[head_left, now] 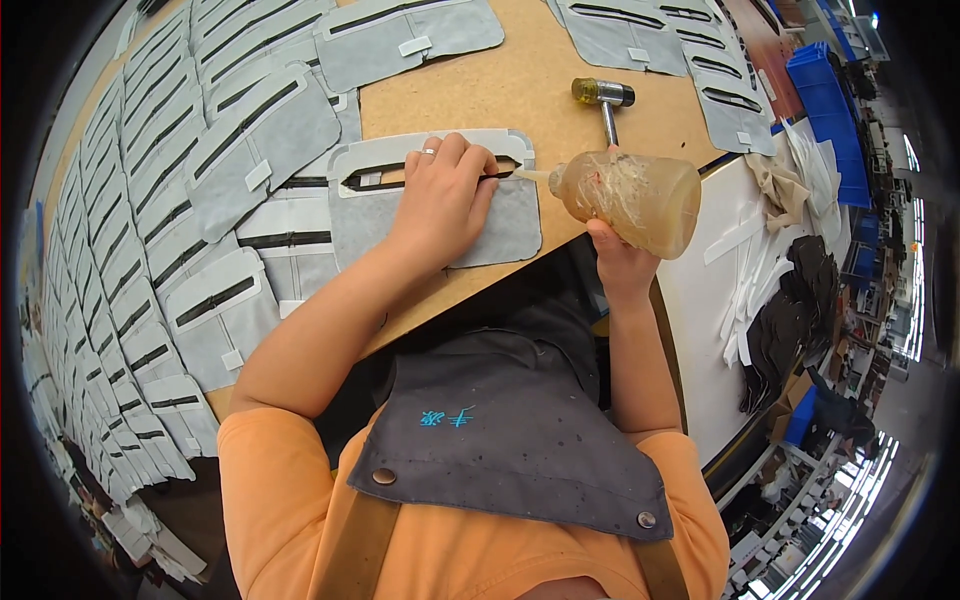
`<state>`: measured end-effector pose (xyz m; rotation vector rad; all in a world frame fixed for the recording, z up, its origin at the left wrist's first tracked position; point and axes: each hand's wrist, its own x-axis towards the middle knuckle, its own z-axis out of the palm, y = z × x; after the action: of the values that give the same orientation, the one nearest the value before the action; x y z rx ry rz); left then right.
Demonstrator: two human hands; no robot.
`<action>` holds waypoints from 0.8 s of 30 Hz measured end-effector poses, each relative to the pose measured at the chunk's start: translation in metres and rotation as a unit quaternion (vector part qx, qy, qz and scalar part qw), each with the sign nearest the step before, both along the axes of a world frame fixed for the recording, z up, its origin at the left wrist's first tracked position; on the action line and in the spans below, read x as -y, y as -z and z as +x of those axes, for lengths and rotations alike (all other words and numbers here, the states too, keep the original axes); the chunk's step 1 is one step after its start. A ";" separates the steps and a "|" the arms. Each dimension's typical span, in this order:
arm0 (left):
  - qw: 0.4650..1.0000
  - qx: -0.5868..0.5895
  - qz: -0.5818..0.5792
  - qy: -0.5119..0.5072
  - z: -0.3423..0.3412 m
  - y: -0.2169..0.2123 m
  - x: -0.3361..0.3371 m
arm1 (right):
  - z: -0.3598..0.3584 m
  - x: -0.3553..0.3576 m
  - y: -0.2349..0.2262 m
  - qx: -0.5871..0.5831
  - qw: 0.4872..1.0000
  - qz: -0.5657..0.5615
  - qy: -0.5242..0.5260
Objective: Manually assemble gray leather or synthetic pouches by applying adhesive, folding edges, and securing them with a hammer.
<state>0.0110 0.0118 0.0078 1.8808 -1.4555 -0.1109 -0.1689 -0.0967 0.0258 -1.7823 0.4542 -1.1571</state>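
Observation:
A grey fabric panel [500, 225] with a white upper band and a long black-edged slot lies flat before me. My left hand [447, 190], a ring on one finger, rests over the slot, its fingers bent and gripping the black edge near the right end. My right hand [622, 262] is wrapped around a cloudy, yellowish squeeze bottle [630, 198], tipped on its side. The bottle's narrow pale nozzle [530, 175] points left and meets the slot's right end. Whether any liquid comes out is too small to tell.
A hammer [604, 95] with a yellow-and-black head lies beyond the bottle. Rows of similar panels [225, 290] overlap across the left of the brown table [480, 75]. To the right are white strips [752, 290], dark fabric pieces [805, 300] and a blue bin [830, 120].

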 end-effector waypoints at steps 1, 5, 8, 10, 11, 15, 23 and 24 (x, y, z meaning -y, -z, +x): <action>1.000 0.001 -0.001 0.000 0.000 0.000 0.000 | -0.001 0.002 0.001 0.000 1.000 -0.001 0.000; 1.000 0.001 0.002 0.000 0.000 0.001 0.000 | -0.004 0.002 0.006 -0.038 0.997 -0.058 -0.016; 1.000 0.000 0.000 0.000 0.000 0.001 0.000 | -0.003 0.001 0.010 -0.028 0.998 -0.050 -0.020; 1.000 -0.004 0.006 0.001 0.000 -0.001 0.001 | -0.003 0.001 0.009 -0.024 0.998 -0.051 -0.018; 1.000 -0.003 0.006 0.001 0.000 -0.001 0.001 | -0.003 0.000 0.008 -0.033 0.998 -0.046 -0.008; 1.000 -0.002 -0.002 0.001 0.001 0.000 0.001 | -0.008 -0.002 0.012 -0.047 0.997 -0.059 0.005; 1.000 -0.003 -0.009 0.000 -0.002 0.003 -0.002 | -0.008 0.027 -0.011 0.136 0.917 0.374 -0.040; 1.000 -0.001 -0.006 0.003 -0.002 0.003 -0.002 | -0.007 0.028 -0.011 0.067 0.950 0.304 0.011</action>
<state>0.0086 0.0141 0.0044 1.8664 -1.4575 -0.1065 -0.1760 -0.1250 0.0364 -1.1604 0.6672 -1.0030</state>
